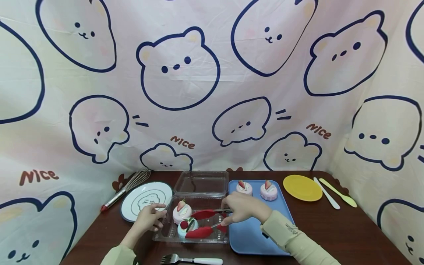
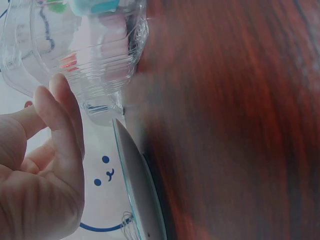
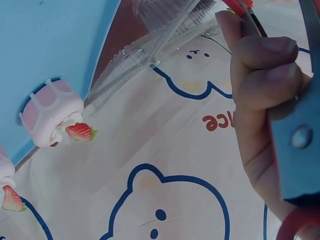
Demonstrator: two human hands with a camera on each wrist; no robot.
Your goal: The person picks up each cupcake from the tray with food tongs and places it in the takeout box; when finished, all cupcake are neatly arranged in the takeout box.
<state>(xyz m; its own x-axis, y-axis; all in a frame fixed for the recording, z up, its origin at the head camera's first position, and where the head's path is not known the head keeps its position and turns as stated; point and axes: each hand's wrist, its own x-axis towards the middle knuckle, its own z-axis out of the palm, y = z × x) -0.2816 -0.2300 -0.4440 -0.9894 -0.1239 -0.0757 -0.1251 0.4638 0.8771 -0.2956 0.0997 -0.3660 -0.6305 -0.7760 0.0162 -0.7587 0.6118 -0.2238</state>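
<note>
My right hand [image 1: 243,207] grips a pair of tongs with red tips [image 1: 200,232] and metal arms. The tips are spread apart at a light-blue cake [image 1: 183,232] topped with a red berry; whether they touch it I cannot tell. That cake sits in a clear plastic box [image 1: 212,241] beside a pink cake [image 1: 177,217] with a strawberry. By the box's left wall is my left hand [image 1: 147,219], its fingers loosely bent and nothing between them. In the left wrist view, those fingertips [image 2: 59,82] lie close to the clear wall; contact is unclear.
A blue tray [image 1: 241,239] at right bears two pink strawberry cakes [image 1: 268,192]. The box's lid [image 1: 202,183] stands raised behind. Around lie a white plate [image 1: 127,206], a whisk [image 1: 132,182], a fork [image 1: 198,260], a yellow plate [image 1: 302,187], a white knife [image 1: 326,193] and a yellow-green spoon [image 1: 341,195].
</note>
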